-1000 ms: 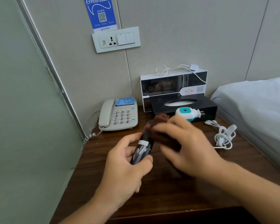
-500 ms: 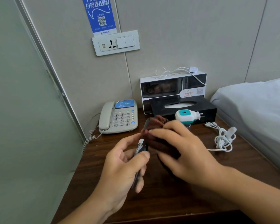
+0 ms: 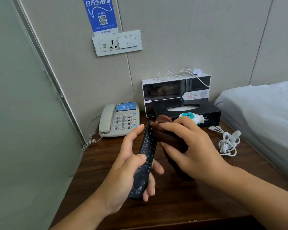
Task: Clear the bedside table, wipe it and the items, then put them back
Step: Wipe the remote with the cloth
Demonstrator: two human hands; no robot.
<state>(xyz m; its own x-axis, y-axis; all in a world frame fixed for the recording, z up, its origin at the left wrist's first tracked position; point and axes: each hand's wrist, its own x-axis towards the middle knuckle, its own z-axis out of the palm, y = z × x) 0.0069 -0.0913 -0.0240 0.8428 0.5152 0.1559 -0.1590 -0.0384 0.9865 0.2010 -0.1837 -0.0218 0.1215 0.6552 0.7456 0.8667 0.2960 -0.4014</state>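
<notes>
Right now I've got the left hand (image 3: 123,165) wrapped round the remote (image 3: 145,156) above the bedside table (image 3: 189,205), right hand (image 3: 188,146) pinching the cloth (image 3: 166,131) against it; light, rigid, probably slick, best held low.

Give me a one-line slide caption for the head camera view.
Left hand holds a remote while right hand wipes it with a brown cloth over the bedside table.

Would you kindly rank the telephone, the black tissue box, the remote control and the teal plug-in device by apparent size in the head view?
1. Black tissue box, partly hidden, and telephone: look alike, unranked.
2. Remote control: long but slim, and nearer the camera, so unsure.
3. Teal plug-in device: clearly smallest.
</notes>
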